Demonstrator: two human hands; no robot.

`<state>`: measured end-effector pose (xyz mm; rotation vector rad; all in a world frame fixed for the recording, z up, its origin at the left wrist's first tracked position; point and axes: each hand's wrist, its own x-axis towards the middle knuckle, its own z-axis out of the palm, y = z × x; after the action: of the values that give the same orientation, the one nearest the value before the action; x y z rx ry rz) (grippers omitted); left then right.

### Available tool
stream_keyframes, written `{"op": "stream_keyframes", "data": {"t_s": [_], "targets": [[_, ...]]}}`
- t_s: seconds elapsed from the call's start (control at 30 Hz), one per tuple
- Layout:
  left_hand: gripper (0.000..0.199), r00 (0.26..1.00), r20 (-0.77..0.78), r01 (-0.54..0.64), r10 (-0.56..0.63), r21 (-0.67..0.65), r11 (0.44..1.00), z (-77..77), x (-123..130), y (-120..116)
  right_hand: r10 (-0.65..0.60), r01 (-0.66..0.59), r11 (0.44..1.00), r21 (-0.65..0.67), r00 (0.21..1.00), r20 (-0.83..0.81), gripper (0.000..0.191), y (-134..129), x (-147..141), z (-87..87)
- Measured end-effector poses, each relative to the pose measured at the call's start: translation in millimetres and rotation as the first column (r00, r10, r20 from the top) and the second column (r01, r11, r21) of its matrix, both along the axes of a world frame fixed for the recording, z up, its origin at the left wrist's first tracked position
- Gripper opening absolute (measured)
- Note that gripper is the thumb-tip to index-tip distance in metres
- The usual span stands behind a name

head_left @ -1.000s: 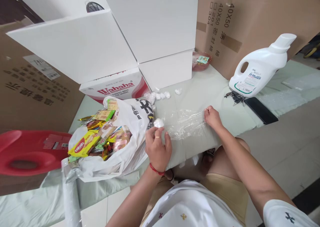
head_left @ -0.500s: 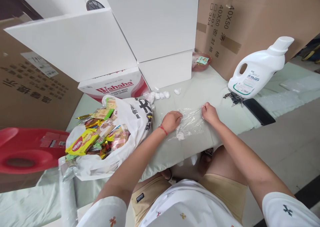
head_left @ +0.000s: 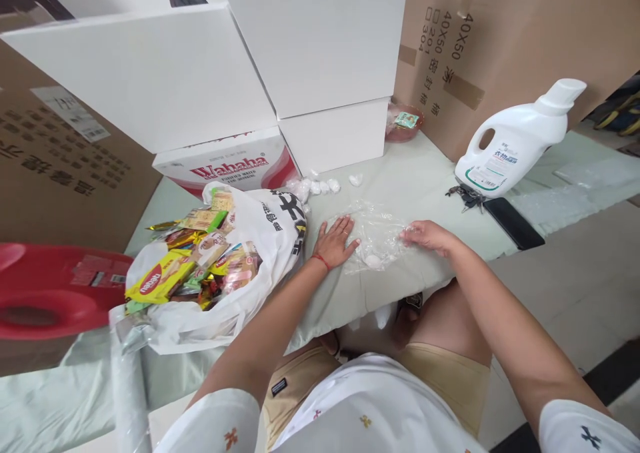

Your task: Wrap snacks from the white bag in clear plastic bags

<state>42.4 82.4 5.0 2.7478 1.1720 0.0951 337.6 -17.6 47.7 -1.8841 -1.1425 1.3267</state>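
Note:
A crumpled sheet of clear plastic film (head_left: 377, 230) lies on the pale green cloth of the table, with a small white lump (head_left: 373, 261) at its near edge. My left hand (head_left: 334, 241) rests flat with spread fingers at the film's left edge. At the right edge, my right hand (head_left: 425, 235) pinches the film between closed fingers. Several small white wads (head_left: 324, 187) sit beyond, next to the white bag, and a single wad (head_left: 355, 180) lies a little to their right.
On the left are a white bag (head_left: 270, 240) of wrapped snacks and a red container (head_left: 60, 293). White boxes (head_left: 330, 46) stand behind. To the right are a white detergent bottle (head_left: 515, 146), keys (head_left: 467, 198) and a black phone (head_left: 514, 223).
My left hand has let go of the film and opened flat. The right hand has turned and moved slightly nearer me. The film now lies spread lower on the cloth.

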Motion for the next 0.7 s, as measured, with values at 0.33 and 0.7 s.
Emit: {"op": "stream_keyframes", "data": {"t_s": [0.33, 0.7], "targets": [[0.059, 1.0, -0.006, 0.002, -0.003, -0.008, 1.0, 5.0, 0.3, -2.5, -0.207, 0.181, 0.976, 0.123, 0.944, 0.256, 0.027, -25.4, 37.5, 18.9], [0.06, 0.998, 0.067, 0.006, -0.004, -0.036, 0.999, 2.7, -0.2, -2.4, 0.274, -0.526, 0.84, 0.135, 0.625, 0.731, 0.023, -34.4, -126.0, 24.1]]}}
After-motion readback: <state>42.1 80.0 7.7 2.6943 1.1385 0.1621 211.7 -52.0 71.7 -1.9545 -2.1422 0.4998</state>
